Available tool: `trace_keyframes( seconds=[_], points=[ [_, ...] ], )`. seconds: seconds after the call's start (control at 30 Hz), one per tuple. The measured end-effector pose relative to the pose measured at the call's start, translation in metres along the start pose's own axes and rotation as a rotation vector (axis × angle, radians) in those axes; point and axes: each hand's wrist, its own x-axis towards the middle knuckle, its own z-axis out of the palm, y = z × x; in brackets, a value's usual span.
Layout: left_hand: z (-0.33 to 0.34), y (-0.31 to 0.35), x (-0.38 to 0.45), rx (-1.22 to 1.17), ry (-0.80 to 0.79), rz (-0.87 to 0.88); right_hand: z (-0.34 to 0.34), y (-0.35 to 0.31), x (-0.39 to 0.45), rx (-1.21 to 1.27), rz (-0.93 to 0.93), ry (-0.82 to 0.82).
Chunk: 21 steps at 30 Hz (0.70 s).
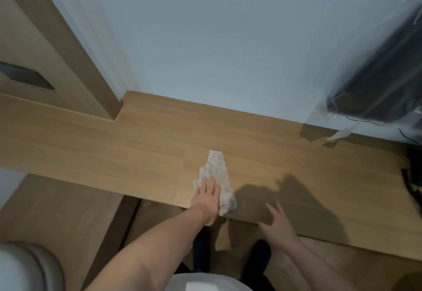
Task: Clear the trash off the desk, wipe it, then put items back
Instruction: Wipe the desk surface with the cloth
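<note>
A white textured cloth [218,172] lies on the light wooden desk [114,144], near its front edge at the centre. My left hand [206,199] presses flat on the cloth's near left part, fingers straight. My right hand [277,225] hovers at the desk's front edge to the right of the cloth, fingers spread and holding nothing.
A dark object wrapped in clear plastic [376,74] stands at the desk's far right against the wall. Black cables [413,183] hang at the right edge. A wooden cabinet [45,62] rises at the left. A rounded white object [25,268] sits at lower left.
</note>
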Motion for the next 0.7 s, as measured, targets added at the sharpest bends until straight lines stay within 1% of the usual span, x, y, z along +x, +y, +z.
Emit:
trace_keyframes(
  seconds=[0.07, 0.13, 0.27, 0.37, 0.5, 0.53, 0.6, 0.63, 0.7],
  points=[
    [-0.009, -0.024, -0.006, -0.052, 0.009, -0.08, 0.001, -0.005, 0.002, -0.101, -0.042, -0.013],
    [-0.014, -0.063, -0.013, -0.1, 0.018, -0.168, 0.004, -0.013, 0.006, -0.177, -0.084, -0.024],
    [-0.012, -0.165, -0.024, -0.236, 0.038, -0.418, 0.013, -0.033, 0.011, -0.285, -0.101, -0.086],
    [-0.013, -0.245, -0.026, -0.304, 0.023, -0.591, 0.023, -0.04, 0.014, -0.392, -0.111, -0.127],
    [-0.018, -0.322, -0.031, -0.297, -0.014, -0.629, 0.036, -0.043, 0.02, -0.472, -0.09, -0.17],
    [-0.017, -0.33, -0.029, -0.301, -0.012, -0.616, 0.039, -0.043, 0.022, -0.482, -0.08, -0.184],
    [-0.008, -0.326, -0.03, -0.301, -0.025, -0.58, 0.045, -0.043, 0.022, -0.513, -0.056, -0.217],
    [0.001, -0.315, -0.034, -0.297, -0.015, -0.572, 0.048, -0.042, 0.021, -0.538, -0.053, -0.224],
    [0.023, -0.279, -0.042, -0.29, 0.052, -0.561, 0.052, -0.041, 0.018, -0.58, -0.068, -0.21]
  ],
)
